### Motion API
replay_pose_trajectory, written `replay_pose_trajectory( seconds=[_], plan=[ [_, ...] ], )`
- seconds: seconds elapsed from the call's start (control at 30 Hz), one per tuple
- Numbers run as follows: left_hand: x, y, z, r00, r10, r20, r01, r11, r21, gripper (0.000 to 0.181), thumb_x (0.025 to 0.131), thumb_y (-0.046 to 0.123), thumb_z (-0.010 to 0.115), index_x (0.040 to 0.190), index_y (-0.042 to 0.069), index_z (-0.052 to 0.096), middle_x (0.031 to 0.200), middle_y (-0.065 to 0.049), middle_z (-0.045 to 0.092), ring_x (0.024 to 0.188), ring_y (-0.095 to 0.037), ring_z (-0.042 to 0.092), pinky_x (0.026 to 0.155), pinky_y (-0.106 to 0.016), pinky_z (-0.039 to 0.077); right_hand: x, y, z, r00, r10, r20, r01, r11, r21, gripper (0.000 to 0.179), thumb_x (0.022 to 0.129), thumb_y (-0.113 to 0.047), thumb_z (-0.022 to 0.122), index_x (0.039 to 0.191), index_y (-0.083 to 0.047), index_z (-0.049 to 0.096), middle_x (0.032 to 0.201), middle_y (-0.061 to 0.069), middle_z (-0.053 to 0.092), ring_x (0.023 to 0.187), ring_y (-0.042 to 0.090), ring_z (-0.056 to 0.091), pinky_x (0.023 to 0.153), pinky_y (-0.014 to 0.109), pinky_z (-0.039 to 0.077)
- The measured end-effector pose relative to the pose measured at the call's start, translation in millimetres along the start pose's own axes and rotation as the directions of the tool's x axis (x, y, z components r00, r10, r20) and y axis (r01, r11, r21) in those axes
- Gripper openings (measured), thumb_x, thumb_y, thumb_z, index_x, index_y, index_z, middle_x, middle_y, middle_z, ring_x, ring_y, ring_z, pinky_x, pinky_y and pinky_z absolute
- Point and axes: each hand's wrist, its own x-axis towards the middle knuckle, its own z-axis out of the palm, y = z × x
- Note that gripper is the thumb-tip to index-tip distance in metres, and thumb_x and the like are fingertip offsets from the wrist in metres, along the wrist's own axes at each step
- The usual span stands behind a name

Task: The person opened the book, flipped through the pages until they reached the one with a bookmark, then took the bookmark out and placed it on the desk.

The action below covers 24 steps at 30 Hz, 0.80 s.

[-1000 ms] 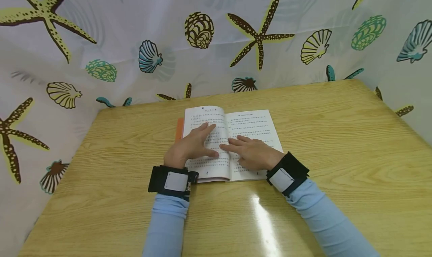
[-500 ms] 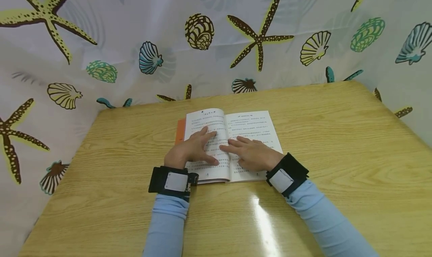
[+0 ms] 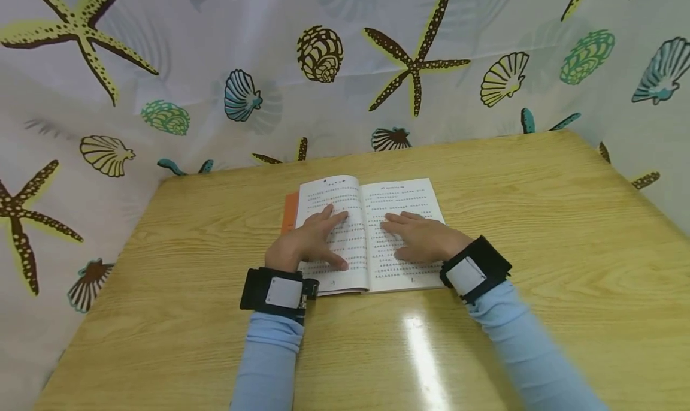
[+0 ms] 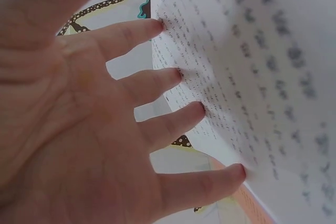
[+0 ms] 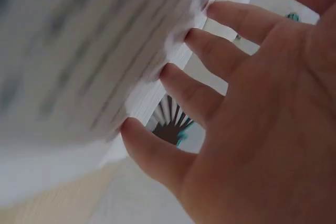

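While the open book [image 3: 369, 231] lay mid-table [image 3: 539, 219], left hand [image 3: 307, 240] & right hand [image 3: 426, 238] pressed flat, fingers straight, gripping nothing. Looked like page-smoothing; next prob. needs a pinched page corner.

One open book [image 3: 372, 231], two hands, left hand [image 3: 304, 240] and right hand [image 3: 426, 238], one wooden table [image 3: 539, 219], one seashell-print curtain [image 3: 215, 51].

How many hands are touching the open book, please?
2. The left hand presses flat on the left page of the book; the right hand rests on the right page.
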Motion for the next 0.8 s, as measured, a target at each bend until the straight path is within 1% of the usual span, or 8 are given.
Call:
replay_pose_trajectory(
  seconds=[0.1,0.2,0.27,0.37,0.47,0.6,0.8],
  plan=[
    [0.2,0.4,0.1,1.000,0.001,0.000,-0.001,1.000,0.003,0.106,0.079,0.026,0.090,0.163,0.017,0.026,0.170,-0.013,0.004,0.154,-0.037,0.008,0.119,-0.058,0.020,-4.0,18,-5,0.999,0.049,-0.012,-0.049,0.999,0.017,0.062,0.100,-0.018,0.061,0.154,0.001,0.038,0.163,0.020,0.026,0.150,0.044,0.019,0.119,0.057,0.020],
    [-0.5,1.3,-0.3,1.000,-0.007,0.009,0.007,1.000,0.001,0.106,0.079,0.026,0.089,0.163,0.017,0.025,0.170,-0.012,0.005,0.154,-0.037,0.008,0.120,-0.057,0.018,-8.9,36,-9,0.997,0.065,-0.040,-0.063,0.996,0.057,0.062,0.099,-0.016,0.061,0.152,0.006,0.038,0.162,0.026,0.026,0.149,0.047,0.019,0.119,0.058,0.020],
    [-1.1,1.7,-0.3,1.000,-0.009,0.014,0.009,1.000,0.002,0.106,0.080,0.026,0.089,0.163,0.017,0.024,0.170,-0.012,0.005,0.154,-0.037,0.009,0.120,-0.057,0.018,-12.2,47,-11,0.996,0.061,-0.060,-0.055,0.994,0.094,0.062,0.098,-0.013,0.062,0.150,0.011,0.038,0.160,0.030,0.026,0.148,0.049,0.020,0.118,0.059,0.021],
    [-2.2,2.1,-0.5,1.000,-0.004,0.015,0.004,1.000,0.003,0.105,0.080,0.027,0.089,0.163,0.017,0.024,0.170,-0.013,0.005,0.154,-0.037,0.009,0.120,-0.056,0.018,-15.5,57,-12,0.996,0.032,-0.086,-0.021,0.992,0.125,0.062,0.097,-0.010,0.064,0.147,0.016,0.038,0.157,0.035,0.026,0.145,0.051,0.024,0.117,0.058,0.023],
    [-2.3,2.2,-1.1,1.000,0.015,0.014,-0.015,1.000,0.009,0.105,0.081,0.027,0.088,0.163,0.015,0.024,0.170,-0.014,0.006,0.154,-0.037,0.009,0.120,-0.056,0.018,-16.2,62,-14,0.995,0.004,-0.103,0.009,0.992,0.125,0.061,0.097,-0.007,0.065,0.145,0.019,0.038,0.155,0.038,0.027,0.144,0.052,0.027,0.116,0.058,0.025],
    [-1.1,3.2,-1.2,1.000,0.025,0.018,-0.025,1.000,0.010,0.105,0.081,0.028,0.088,0.163,0.015,0.024,0.170,-0.014,0.006,0.154,-0.037,0.009,0.120,-0.056,0.017,-17.1,61,-15,0.994,0.010,-0.107,0.002,0.994,0.108,0.060,0.096,-0.006,0.065,0.143,0.020,0.039,0.154,0.039,0.028,0.142,0.053,0.028,0.116,0.059,0.026],
    [-2.6,1.3,1.3,1.000,-0.002,0.006,0.002,1.000,0.014,0.104,0.080,0.027,0.089,0.162,0.017,0.026,0.170,-0.013,0.009,0.154,-0.036,0.011,0.120,-0.057,0.017,-15.8,57,-11,0.994,0.018,-0.105,-0.004,0.991,0.133,0.061,0.096,-0.005,0.064,0.144,0.020,0.038,0.155,0.038,0.026,0.143,0.053,0.027,0.117,0.058,0.024]
  ],
)
